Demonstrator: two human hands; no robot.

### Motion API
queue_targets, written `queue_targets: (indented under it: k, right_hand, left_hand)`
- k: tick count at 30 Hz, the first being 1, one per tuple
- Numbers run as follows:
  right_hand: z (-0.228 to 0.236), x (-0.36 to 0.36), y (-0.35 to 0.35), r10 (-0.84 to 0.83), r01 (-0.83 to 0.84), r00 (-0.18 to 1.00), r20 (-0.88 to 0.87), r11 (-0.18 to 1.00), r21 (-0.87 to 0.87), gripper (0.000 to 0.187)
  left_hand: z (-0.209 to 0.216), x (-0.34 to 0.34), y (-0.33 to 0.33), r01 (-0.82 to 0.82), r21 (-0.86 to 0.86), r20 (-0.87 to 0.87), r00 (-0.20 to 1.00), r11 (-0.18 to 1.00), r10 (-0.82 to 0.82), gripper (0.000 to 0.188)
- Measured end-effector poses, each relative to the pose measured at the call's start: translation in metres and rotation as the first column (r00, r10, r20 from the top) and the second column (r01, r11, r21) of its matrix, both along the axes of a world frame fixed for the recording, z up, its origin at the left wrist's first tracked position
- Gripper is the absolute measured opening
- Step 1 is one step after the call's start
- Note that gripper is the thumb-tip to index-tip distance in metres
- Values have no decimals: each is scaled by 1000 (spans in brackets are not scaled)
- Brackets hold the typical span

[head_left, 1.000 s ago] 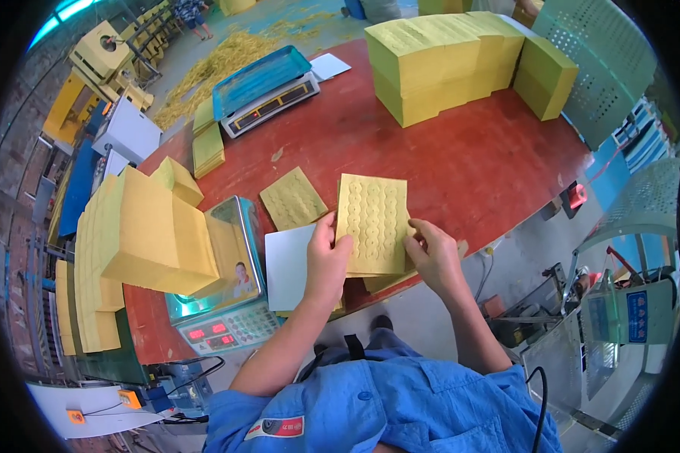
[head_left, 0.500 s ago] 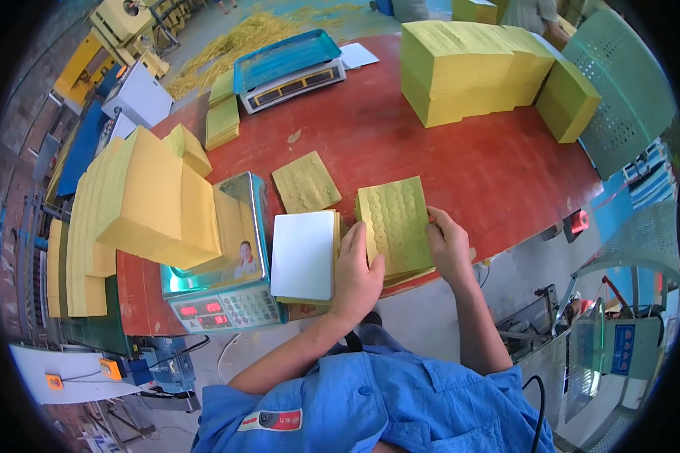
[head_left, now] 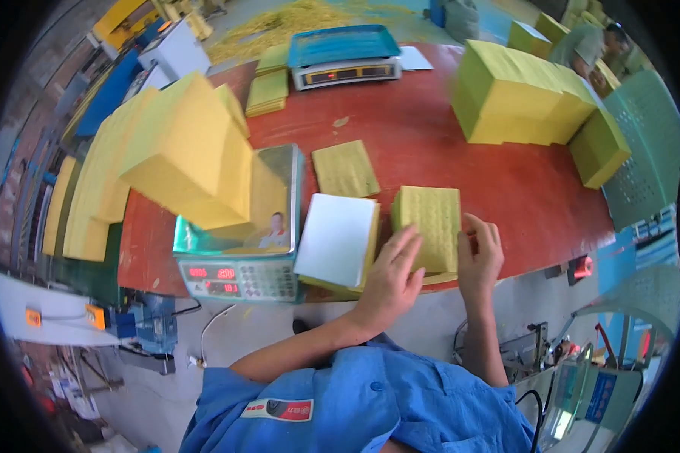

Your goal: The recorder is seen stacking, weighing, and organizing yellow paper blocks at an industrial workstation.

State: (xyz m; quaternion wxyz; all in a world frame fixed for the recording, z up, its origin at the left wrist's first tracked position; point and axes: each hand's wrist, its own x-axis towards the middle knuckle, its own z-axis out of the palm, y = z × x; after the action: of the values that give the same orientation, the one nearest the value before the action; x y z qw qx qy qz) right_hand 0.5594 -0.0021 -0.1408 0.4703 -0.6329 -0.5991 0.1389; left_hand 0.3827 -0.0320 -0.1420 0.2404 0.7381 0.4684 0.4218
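Observation:
A stack of yellow paper sheets (head_left: 428, 226) with a pressed pattern lies near the table's front edge, between my two hands. My left hand (head_left: 393, 281) is at its left side, fingers stretched out and fingertips at the lower left edge. At the right side my right hand (head_left: 481, 260) is held with fingers apart and slightly bent; whether it touches the paper I cannot tell. Just left of my left hand, a white card (head_left: 336, 238) rests on another yellow stack. Behind these lies a small flat yellow pile (head_left: 345, 167).
Tall yellow paper blocks (head_left: 196, 158) stand on a digital scale (head_left: 238, 279) at left. A second scale with a blue tray (head_left: 345, 47) is at the back. Long yellow blocks (head_left: 514, 102) stand back right, beside a perforated green chair (head_left: 646, 143). Another person (head_left: 582, 49) is beyond.
The view has shifted, so the table things appear farther right. The paper stack between my hands now looks straighter. My right fingers have bent more and my left hand has slid down its side.

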Motion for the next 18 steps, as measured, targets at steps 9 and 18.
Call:
queue_targets:
  k: [9, 18]
  right_hand:
    - [74, -102, -48, 505, -492, 830, -237, 863, 116, 33]
    - [105, -240, -52, 819, -794, 543, -185, 572, 207, 37]
  left_hand:
    - [69, -105, -39, -127, 235, 248, 966, 964, 67, 25]
    - [94, -240, -85, -441, 208, 386, 857, 873, 341, 18]
